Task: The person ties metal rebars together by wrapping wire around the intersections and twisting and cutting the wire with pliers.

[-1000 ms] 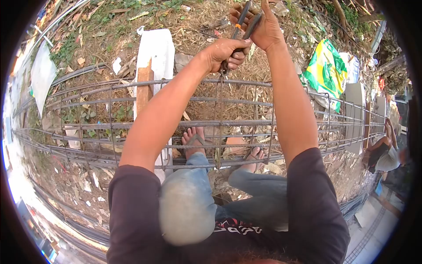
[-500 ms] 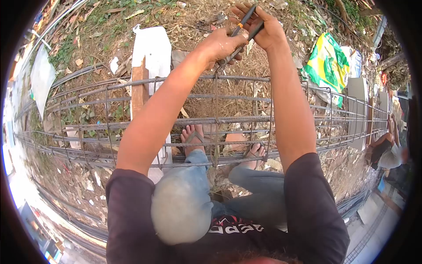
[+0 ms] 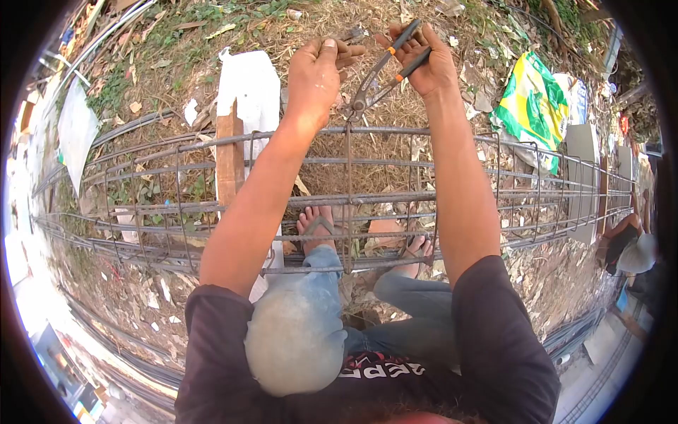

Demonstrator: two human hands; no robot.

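My right hand [image 3: 424, 63] holds steel-fixer's end-cutting nippers [image 3: 385, 83] by their black and orange handles, which are spread apart. The nippers' jaws rest at the far bar of a rebar cage [image 3: 388, 198], where a stirrup [image 3: 347, 162] meets it. Whether the jaws grip tie wire there is too small to tell. Left of the nippers, my left hand [image 3: 316, 78] is raised with its fingers stretched to the right and its thumb up, apart from the tool. I see nothing clearly held in it.
A wooden piece [image 3: 228, 159] and a white sack [image 3: 248, 81] lie at the cage's left part. My feet show below the bars. A green and yellow bag [image 3: 531, 99] lies on the right, near grey blocks [image 3: 583, 145]. Another person [image 3: 632, 244] is at the far right end.
My left hand has come off the nippers and moved left, its fingers opening out. The nippers' handles are spread wider, with my right hand still on them.
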